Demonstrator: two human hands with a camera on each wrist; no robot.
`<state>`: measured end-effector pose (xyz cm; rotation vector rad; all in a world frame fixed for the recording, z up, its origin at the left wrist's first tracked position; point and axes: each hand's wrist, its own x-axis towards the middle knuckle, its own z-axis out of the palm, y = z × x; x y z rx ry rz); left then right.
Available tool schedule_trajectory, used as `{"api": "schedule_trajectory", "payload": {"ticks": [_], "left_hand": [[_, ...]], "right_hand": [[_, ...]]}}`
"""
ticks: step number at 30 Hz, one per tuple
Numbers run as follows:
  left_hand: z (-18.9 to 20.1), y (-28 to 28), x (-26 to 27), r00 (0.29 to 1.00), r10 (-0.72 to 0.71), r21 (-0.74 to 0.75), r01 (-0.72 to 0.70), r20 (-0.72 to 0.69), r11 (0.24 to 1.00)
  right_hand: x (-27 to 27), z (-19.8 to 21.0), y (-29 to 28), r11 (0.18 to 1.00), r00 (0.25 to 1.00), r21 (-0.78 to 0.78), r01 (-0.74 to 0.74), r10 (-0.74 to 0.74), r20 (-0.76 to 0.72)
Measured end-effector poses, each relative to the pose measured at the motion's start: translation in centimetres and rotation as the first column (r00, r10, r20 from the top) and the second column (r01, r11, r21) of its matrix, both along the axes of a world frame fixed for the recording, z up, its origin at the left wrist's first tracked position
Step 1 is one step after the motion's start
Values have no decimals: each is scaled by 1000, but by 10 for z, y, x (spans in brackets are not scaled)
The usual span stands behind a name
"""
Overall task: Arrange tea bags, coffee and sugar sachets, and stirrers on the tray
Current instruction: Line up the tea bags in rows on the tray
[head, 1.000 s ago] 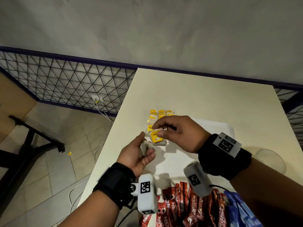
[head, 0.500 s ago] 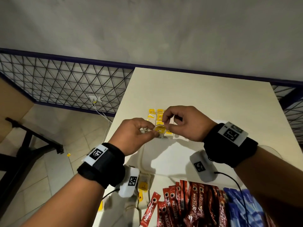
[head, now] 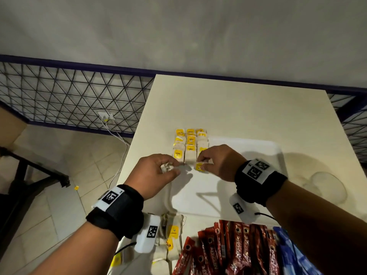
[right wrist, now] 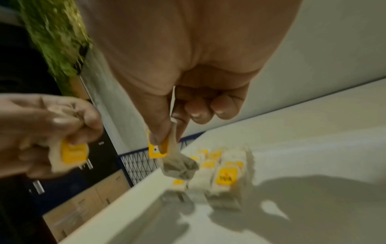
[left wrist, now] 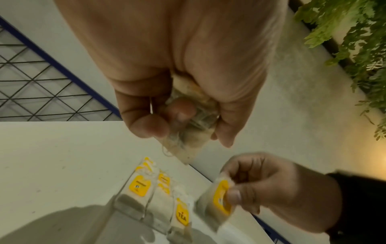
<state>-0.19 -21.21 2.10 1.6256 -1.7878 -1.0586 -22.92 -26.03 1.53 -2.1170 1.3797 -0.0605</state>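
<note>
A white tray [head: 234,175] lies on the table, with several yellow-tagged tea bags [head: 190,144] in rows at its far left corner. My left hand [head: 172,169] hovers just in front of those rows, fingers curled round a crumpled tea bag [left wrist: 188,132]. Close to its right, my right hand [head: 200,164] pinches another tea bag [right wrist: 177,163] between thumb and forefinger by its top, beside the yellow tag [right wrist: 156,151]. That bag hangs just above the nearest row. A narrow gap separates the two hands.
Red coffee sachets [head: 228,251] and blue sachets [head: 290,255] lie heaped at the table's near edge, with loose tea bags [head: 172,233] to their left. A clear glass dish [head: 329,187] sits right of the tray. The table's left edge drops to the floor.
My left hand rose from palm-up, turned over and met the right hand at the rows. The hands have since drawn slightly apart, each holding a tea bag.
</note>
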Motion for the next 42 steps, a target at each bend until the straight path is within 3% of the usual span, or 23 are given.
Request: {"api": "schedule_trajectory", "payload": {"ticks": [6, 13, 25, 33, 36, 37, 38, 40, 42], "left_hand": [[-15, 1, 18, 1000, 29, 28, -29, -2, 999], [-21, -1, 31, 998, 56, 45, -57, 19, 997], [-16, -1, 29, 997, 77, 71, -77, 9, 994], [-12, 3, 22, 995, 104, 91, -102, -12, 991], [-11, 5, 18, 977, 178, 172, -156, -118, 973], [-10, 6, 16, 937, 259, 243, -202, -234, 949], [-9, 8, 14, 850, 366, 351, -234, -378, 906], [-7, 9, 8, 539, 585, 613, -152, -606, 775], [-7, 8, 7, 226, 734, 755, 10, -640, 656]], "right_hand": [[-4, -45, -10, 986, 991, 166, 18, 5, -136], [-5, -57, -32, 974, 985, 171, 148, -130, -109], [1, -71, -49, 969, 963, 123, 214, -188, -195], [1, -73, -46, 974, 969, 116, 195, -173, -175], [1, -72, -43, 973, 965, 69, 222, -209, -159], [2, -71, -42, 972, 964, 38, 231, -224, -144], [3, -67, -40, 972, 966, 5, 236, -234, -112], [10, -54, -35, 975, 976, -55, 216, -215, 23], [22, -36, -28, 981, 969, -110, 160, -135, 206]]}}
